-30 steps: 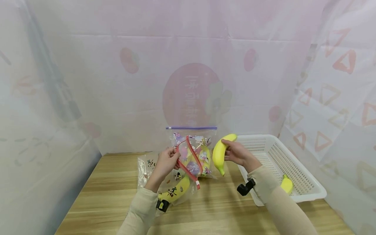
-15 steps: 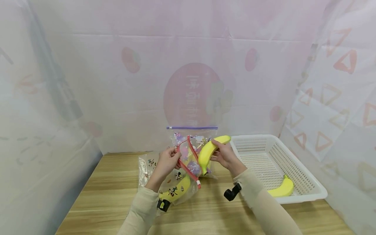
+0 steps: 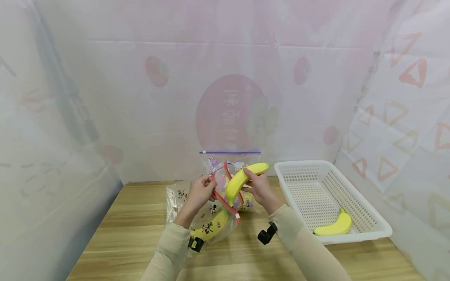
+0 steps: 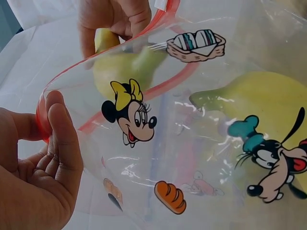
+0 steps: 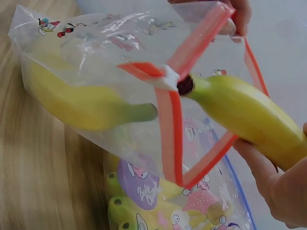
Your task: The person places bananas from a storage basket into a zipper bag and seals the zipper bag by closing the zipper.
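My left hand (image 3: 201, 194) pinches the red rim of a clear zip bag printed with cartoon figures (image 4: 168, 139), and the bag's mouth gapes. Inside that bag lies one banana (image 5: 81, 105). My right hand (image 3: 261, 190) holds another banana (image 3: 239, 180) by its middle, tilted with its dark tip downward. In the right wrist view this tip is right at the bag's mouth, beside the white slider (image 5: 168, 79). Behind stands a second zip bag with a purple strip (image 3: 230, 152), holding several yellow fruits (image 5: 163, 211).
A white perforated basket (image 3: 362, 195) stands at the right of the wooden table (image 3: 116, 234), with one banana (image 3: 335, 225) inside. Light printed curtains (image 3: 140, 117) close off the back and both sides. Each wrist carries a small black camera mount (image 3: 268, 233).
My right hand has moved left with the banana, from beside the basket to the bag's mouth. The banana in the basket now shows in full. My left hand has stayed in place.
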